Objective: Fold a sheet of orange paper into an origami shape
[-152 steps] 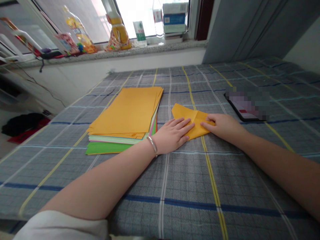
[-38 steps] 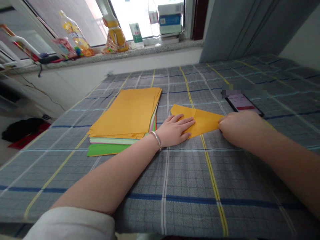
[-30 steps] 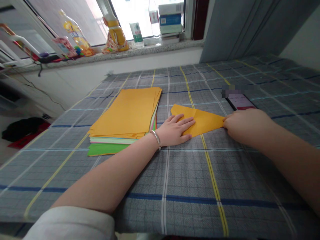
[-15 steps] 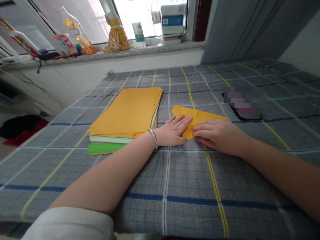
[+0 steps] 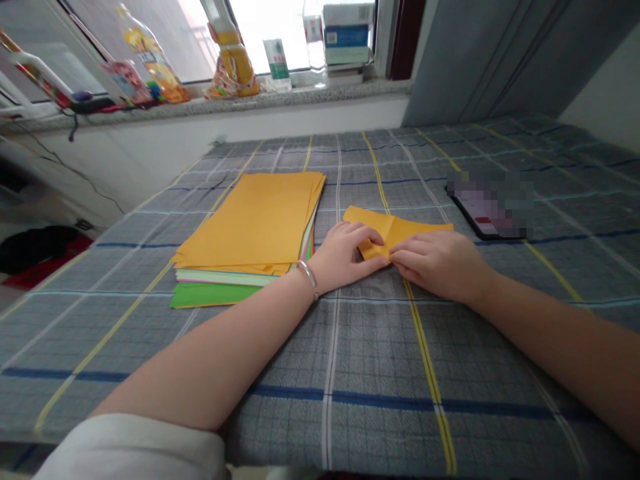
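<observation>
A folded yellow-orange sheet of paper (image 5: 400,227) lies on the checked cloth, a crease running across its middle and its right part spreading out to a point. On its left near part, my left hand (image 5: 345,253) has curled fingers, with the thumb along the near edge and the index fingertip on top. My right hand (image 5: 435,263) pinches the near edge close to the left thumb, its fingers bent together. The fingertips almost meet there. Both palms hide parts of the paper.
Left of my hands lies a stack of coloured paper (image 5: 255,220), orange on top, with green and pale sheets below. A phone (image 5: 485,207), partly blurred out, rests at the right. Bottles and boxes (image 5: 347,37) line the windowsill (image 5: 300,97) behind the checked cloth (image 5: 280,427).
My left hand has gone from lying flat with fingers stretched to curled at the paper's near edge. My right fingers have closed in there, and the paper's near edge has come up slightly.
</observation>
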Tool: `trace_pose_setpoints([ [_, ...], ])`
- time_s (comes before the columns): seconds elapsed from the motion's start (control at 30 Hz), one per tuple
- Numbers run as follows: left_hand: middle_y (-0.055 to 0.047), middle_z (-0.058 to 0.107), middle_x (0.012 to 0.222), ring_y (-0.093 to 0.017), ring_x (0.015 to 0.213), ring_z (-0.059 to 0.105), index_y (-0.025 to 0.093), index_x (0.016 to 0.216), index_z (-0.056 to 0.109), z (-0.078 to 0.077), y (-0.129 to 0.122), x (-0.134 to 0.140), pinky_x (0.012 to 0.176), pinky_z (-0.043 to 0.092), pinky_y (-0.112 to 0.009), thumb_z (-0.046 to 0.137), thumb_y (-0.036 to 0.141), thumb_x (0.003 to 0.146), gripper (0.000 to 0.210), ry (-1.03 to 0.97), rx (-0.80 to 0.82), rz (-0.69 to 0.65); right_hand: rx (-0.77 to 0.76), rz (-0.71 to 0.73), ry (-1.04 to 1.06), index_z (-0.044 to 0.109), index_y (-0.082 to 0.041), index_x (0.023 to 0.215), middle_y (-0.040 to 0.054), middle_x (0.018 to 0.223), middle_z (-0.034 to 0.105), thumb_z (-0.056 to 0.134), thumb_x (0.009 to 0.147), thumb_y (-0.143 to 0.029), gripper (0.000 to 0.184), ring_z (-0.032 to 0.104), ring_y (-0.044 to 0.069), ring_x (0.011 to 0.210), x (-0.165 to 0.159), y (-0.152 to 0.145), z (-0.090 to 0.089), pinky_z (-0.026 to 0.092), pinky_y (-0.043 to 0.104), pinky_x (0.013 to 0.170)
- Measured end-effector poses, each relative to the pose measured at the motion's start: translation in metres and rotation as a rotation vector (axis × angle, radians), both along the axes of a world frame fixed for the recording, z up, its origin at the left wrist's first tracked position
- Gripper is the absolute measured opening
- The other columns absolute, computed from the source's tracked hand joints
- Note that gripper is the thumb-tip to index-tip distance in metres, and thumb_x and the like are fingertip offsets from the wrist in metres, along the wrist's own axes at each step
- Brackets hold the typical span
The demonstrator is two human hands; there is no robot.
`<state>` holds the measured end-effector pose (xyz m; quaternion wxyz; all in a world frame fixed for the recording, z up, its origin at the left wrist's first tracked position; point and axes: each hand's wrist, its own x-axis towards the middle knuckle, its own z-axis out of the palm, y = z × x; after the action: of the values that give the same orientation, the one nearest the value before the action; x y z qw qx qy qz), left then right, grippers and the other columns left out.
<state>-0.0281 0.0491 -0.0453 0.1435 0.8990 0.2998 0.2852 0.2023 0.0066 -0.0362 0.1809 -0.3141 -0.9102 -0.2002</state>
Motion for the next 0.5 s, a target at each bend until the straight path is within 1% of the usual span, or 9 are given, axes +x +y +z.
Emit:
trace_pose_setpoints([
  [0.03,-0.003,0.074,0.103,-0.023,0.099,0.065,0.02,0.1,0.067,0.003,-0.004,0.001,0.098,0.044,-0.043,0.069,0.048,0.087,0.03,0.037,0.092,0.0,0.02,-0.02,0.017,0.074,-0.018,0.085,0.0054,0.087,0.077,0.058,0.095,-0.023,0.019,0.067,0.019,0.074,0.0,0.0,0.0,0.041,0.033,0.063],
  [0.07,-0.002,0.074,0.099,-0.022,0.096,0.065,0.021,0.097,0.068,0.005,-0.008,0.001,0.096,0.043,-0.042,0.071,0.049,0.086,0.03,0.079,0.182,0.002,0.037,-0.041,0.037,0.074,-0.018,0.084,0.0054,0.086,0.077,0.058,0.094,-0.022,0.019,0.067,0.019,0.074,0.0,0.0,0.0,0.041,0.033,0.063],
  [0.13,0.0,0.074,0.093,-0.02,0.089,0.064,0.022,0.09,0.069,0.009,-0.014,0.003,0.091,0.04,-0.039,0.066,0.044,0.092,0.022,0.147,0.352,0.027,0.06,-0.084,0.076,0.073,-0.018,0.082,0.0054,0.084,0.077,0.057,0.093,-0.021,0.019,0.067,0.019,0.074,-0.001,0.0,-0.001,0.041,0.034,0.064],
  [0.2,0.001,0.074,0.09,-0.018,0.086,0.063,0.023,0.088,0.07,0.01,-0.018,0.004,0.087,0.038,-0.038,0.059,0.041,0.098,0.023,0.185,0.482,0.062,0.073,-0.12,0.109,0.072,-0.018,0.08,0.0051,0.083,0.077,0.057,0.091,-0.019,0.019,0.068,0.019,0.074,-0.002,0.0,-0.001,0.041,0.033,0.065],
  [0.27,0.0,0.074,0.09,-0.018,0.085,0.063,0.023,0.09,0.07,0.011,-0.02,0.004,0.084,0.036,-0.038,0.057,0.043,0.099,0.026,0.208,0.571,0.075,0.086,-0.144,0.136,0.072,-0.018,0.08,0.0049,0.082,0.077,0.058,0.089,-0.018,0.018,0.068,0.019,0.074,-0.003,0.001,-0.001,0.042,0.033,0.066],
  [0.33,0.001,0.074,0.09,-0.018,0.083,0.062,0.023,0.09,0.07,0.012,-0.02,0.004,0.081,0.035,-0.037,0.055,0.041,0.1,0.025,0.232,0.636,0.071,0.103,-0.152,0.157,0.072,-0.017,0.08,0.0052,0.083,0.078,0.059,0.088,-0.017,0.015,0.069,0.019,0.074,-0.004,0.001,-0.001,0.043,0.034,0.066],
  [0.43,0.002,0.073,0.087,-0.016,0.078,0.061,0.023,0.086,0.068,0.013,-0.02,0.003,0.077,0.034,-0.036,0.052,0.034,0.102,0.026,0.243,0.702,0.077,0.127,-0.159,0.187,0.072,-0.017,0.08,0.0053,0.083,0.078,0.061,0.086,-0.016,0.013,0.071,0.021,0.075,-0.004,0.002,-0.001,0.044,0.034,0.066],
  [0.5,0.002,0.072,0.084,-0.015,0.076,0.06,0.022,0.083,0.067,0.013,-0.021,0.004,0.077,0.035,-0.035,0.051,0.033,0.103,0.027,0.223,0.728,0.092,0.138,-0.161,0.205,0.071,-0.018,0.081,0.0049,0.084,0.078,0.06,0.086,-0.016,0.012,0.072,0.021,0.076,-0.004,0.002,-0.001,0.046,0.034,0.066],
])
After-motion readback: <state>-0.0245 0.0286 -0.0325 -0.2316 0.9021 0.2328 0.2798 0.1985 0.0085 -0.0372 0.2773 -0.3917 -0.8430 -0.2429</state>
